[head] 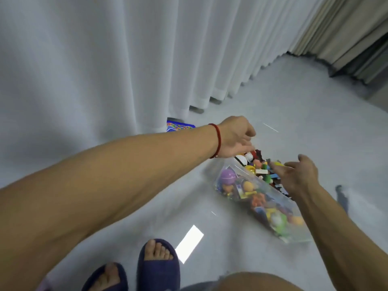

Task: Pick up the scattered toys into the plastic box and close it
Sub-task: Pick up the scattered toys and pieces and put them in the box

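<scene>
At the far left a tall white curtain [88, 59] hangs in soft folds down to the floor. A bare arm reaches out from the left side. Below it, two feet sit in dark blue fuzzy slippers [158, 267] with open toes. Peeking from under the curtain is a flat blue thing [179, 126] with bright swirly shapes on it; any words on it are too blurry to read.

The floor [283, 114] is pale grey, smooth and shiny, and a bright patch of light shines on it near the slippers.

The arm wears a thin red string bracelet [218, 139] at the wrist. The left hand [235, 137] hangs over the far end of the box. Its fingers bend downward in a loose curl, and nothing shows inside them.

The clear plastic box [247, 185] sits on the floor, a little right of the middle. It is long, with see-through walls and no lid on top. It is full of little toys [258, 198] in many colours: a round purple one, a yellow ball, a white and black ball, orange and green bits. They are blurry.

The right hand [296, 175] reaches over the box from the right, wide and flat, with fingers stretched out over the toys. It holds nothing.

At the far right hangs a beige curtain [346, 32] with straight pleats.
</scene>
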Demonstrator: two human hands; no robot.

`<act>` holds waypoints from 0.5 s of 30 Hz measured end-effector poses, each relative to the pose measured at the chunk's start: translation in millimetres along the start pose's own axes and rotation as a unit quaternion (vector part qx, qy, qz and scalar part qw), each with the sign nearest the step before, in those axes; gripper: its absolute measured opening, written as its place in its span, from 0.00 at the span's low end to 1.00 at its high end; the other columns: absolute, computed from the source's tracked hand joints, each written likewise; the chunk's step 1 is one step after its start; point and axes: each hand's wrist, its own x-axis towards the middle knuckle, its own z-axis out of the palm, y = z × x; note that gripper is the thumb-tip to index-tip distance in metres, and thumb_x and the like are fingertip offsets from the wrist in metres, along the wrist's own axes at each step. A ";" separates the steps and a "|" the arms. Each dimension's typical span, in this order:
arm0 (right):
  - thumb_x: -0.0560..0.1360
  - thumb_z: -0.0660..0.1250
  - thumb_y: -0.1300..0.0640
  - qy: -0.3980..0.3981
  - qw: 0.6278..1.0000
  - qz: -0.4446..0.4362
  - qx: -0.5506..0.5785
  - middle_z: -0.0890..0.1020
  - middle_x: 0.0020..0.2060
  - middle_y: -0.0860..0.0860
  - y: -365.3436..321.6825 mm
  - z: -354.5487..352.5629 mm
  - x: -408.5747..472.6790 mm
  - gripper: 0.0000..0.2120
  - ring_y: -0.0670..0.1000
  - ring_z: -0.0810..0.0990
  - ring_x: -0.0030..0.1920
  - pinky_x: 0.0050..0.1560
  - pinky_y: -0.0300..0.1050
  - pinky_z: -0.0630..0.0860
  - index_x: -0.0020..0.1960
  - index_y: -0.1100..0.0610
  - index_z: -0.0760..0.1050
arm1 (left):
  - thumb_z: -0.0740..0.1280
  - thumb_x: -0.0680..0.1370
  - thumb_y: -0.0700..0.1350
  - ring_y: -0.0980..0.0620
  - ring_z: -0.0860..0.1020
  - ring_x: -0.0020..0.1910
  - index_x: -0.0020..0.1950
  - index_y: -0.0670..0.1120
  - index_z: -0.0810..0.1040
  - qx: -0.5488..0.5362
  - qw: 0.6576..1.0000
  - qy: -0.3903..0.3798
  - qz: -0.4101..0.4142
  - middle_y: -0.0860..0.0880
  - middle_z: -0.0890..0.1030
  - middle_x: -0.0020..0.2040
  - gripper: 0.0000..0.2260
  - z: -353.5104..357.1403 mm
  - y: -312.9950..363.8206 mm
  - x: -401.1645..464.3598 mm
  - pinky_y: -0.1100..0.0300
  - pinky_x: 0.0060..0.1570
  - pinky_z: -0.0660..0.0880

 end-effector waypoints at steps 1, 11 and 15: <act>0.83 0.57 0.57 -0.007 1.000 0.009 -0.010 0.75 0.63 0.66 1.6 -2.1 1.4 0.20 0.64 0.83 0.51 0.49 0.51 0.83 0.68 0.70 0.68 | 0.59 0.78 0.34 0.45 0.74 0.52 0.53 0.37 0.72 0.024 1.000 -0.003 0.006 0.38 0.72 0.56 0.05 0.3 1.9 -3.0 0.46 0.66 0.72; 0.79 0.63 0.55 -0.308 0.841 -0.144 -0.421 0.82 0.50 0.55 145.9 95.5 -57.2 0.10 0.50 0.80 0.45 0.42 0.49 0.83 0.52 0.56 0.82 | 0.65 0.73 0.36 0.43 0.79 0.52 0.50 0.48 0.80 0.441 0.773 0.456 0.005 0.46 0.81 0.52 0.10 -278.4 -115.1 -100.8 0.57 0.53 0.75; 0.78 0.65 0.53 -0.427 0.603 -0.236 -0.632 0.77 0.64 0.52 247.4 145.1 -46.7 0.17 0.53 0.79 0.58 0.62 0.49 0.75 0.67 0.51 0.75 | 0.70 0.71 0.41 0.42 0.77 0.52 0.54 0.48 0.77 0.472 0.727 0.495 -0.056 0.43 0.78 0.51 0.12 -357.1 -197.3 -138.8 0.56 0.48 0.71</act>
